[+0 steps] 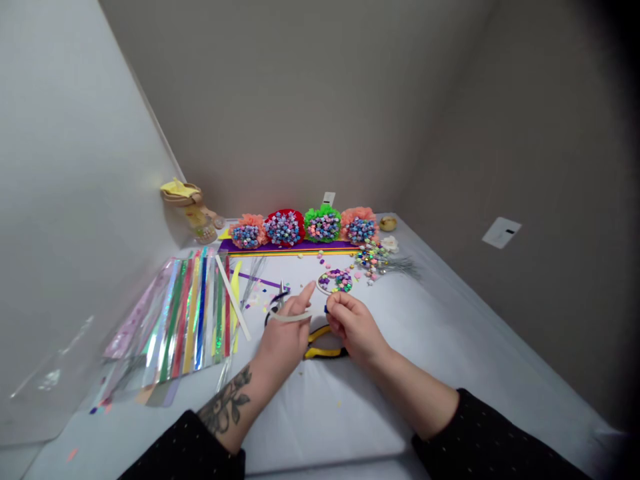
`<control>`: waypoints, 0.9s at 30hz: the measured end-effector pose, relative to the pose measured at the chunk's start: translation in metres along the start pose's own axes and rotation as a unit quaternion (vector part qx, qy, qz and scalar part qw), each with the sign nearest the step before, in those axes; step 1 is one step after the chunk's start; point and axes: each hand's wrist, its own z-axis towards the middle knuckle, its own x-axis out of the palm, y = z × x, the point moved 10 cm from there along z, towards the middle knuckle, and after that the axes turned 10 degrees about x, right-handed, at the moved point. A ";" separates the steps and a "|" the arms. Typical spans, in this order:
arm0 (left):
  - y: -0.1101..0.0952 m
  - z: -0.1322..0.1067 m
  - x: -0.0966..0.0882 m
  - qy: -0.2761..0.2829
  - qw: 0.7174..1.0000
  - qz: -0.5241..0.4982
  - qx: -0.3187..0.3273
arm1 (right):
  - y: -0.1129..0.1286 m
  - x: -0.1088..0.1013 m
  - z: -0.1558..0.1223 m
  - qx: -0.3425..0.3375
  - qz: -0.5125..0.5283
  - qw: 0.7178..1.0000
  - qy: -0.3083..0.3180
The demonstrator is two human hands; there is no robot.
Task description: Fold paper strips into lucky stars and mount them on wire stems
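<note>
My left hand (284, 337) is partly closed with the index finger stretched out, and a narrow white paper strip (291, 319) curves across its fingers. Thumb and fingertips of my right hand (356, 328) pinch a small dark blue piece (326, 309), mostly hidden by the fingers. Under and between the hands lies a pair of yellow-and-black handled pliers (325, 352). Beyond my left fingers is a metal-tipped tool (281, 288) with dark handles, partly covered by the hand. A small ring-edged dish (320, 288) of colourful folded paper stars (343, 280) is just past my right fingertips.
Shiny coloured strips (187, 313) lie at left beside another white strip (233, 297). Star-filled crepe-paper flowers (323, 225) line the back on purple sheets (290, 247). Loose stars (370, 257) and thin wires (403, 267) lie back right; a basket (181, 193) stands back left.
</note>
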 end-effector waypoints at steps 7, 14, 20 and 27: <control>0.025 -0.003 0.017 -0.001 0.952 -0.234 -0.199 | 0.001 0.001 -0.003 -0.016 -0.072 0.997 -0.009; 0.016 -0.003 0.015 0.026 0.960 -0.215 -0.179 | 0.012 -0.003 -0.007 -0.051 -0.139 0.988 -0.046; 0.021 -0.004 0.005 0.004 0.968 -0.161 -0.192 | 0.015 0.004 -0.011 -0.049 -0.168 0.984 -0.031; 0.022 -0.004 0.002 -0.016 0.967 -0.170 -0.191 | 0.011 0.006 -0.009 -0.038 -0.175 0.984 -0.024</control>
